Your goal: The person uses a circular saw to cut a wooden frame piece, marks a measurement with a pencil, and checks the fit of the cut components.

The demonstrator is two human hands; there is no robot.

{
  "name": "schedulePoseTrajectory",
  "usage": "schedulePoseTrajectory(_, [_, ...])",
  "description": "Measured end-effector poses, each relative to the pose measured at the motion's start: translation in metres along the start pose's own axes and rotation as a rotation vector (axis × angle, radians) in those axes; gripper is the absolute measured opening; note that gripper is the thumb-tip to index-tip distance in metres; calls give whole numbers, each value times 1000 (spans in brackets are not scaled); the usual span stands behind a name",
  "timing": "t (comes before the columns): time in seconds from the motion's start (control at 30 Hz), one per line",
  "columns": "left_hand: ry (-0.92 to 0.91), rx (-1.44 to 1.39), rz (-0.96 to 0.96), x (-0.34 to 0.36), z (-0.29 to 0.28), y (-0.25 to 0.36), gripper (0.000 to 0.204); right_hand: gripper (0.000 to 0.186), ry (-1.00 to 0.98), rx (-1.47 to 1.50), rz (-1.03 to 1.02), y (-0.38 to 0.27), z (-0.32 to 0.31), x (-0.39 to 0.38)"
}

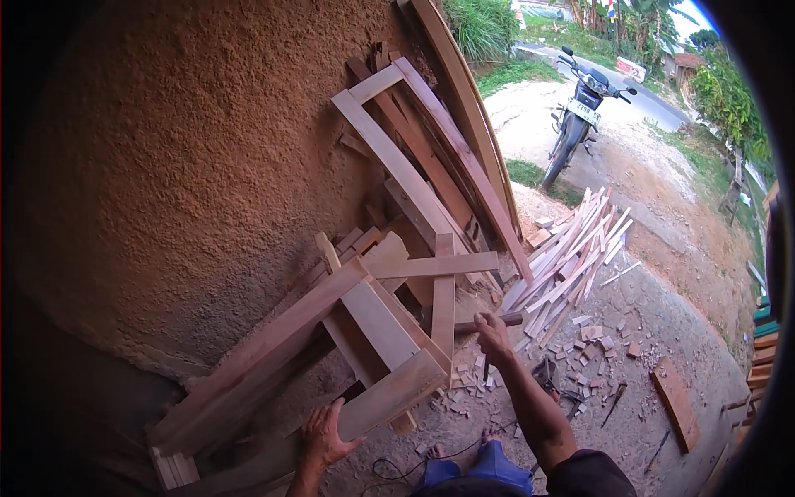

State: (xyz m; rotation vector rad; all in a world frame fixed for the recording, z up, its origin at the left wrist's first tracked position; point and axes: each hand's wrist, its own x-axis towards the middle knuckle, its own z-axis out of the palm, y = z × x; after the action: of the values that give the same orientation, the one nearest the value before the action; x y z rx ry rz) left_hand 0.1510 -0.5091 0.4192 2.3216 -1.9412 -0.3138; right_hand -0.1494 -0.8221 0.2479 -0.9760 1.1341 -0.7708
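Okay, so the wooden frame (381,323) sits in front of the person, near a rough brown wall (190,166). It's bare timber, pale tan going pinkish, with an open slot between boards. Left hand (327,435) is wrapped over the near board (393,392); right hand (493,338) has a hammer (512,319) clenched in its fist.

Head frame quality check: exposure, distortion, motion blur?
Head view: black vignette at the left and right rims; wall darkens toward lower left; ground by the motorbike looks near washed out; long board bows, probably fisheye distortion; left hand and right hand show no obvious motion blur.
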Motion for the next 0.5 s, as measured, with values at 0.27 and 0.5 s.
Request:
schedulePoseTrajectory(0.27, [15, 3, -16, 6, 7, 3, 96, 47, -119, -464, -60, 41, 23, 156])
schedulePoseTrajectory(0.5, [-36, -21, -84, -7, 1, -2, 99, 29, -102, 232, -175, -44, 26, 108])
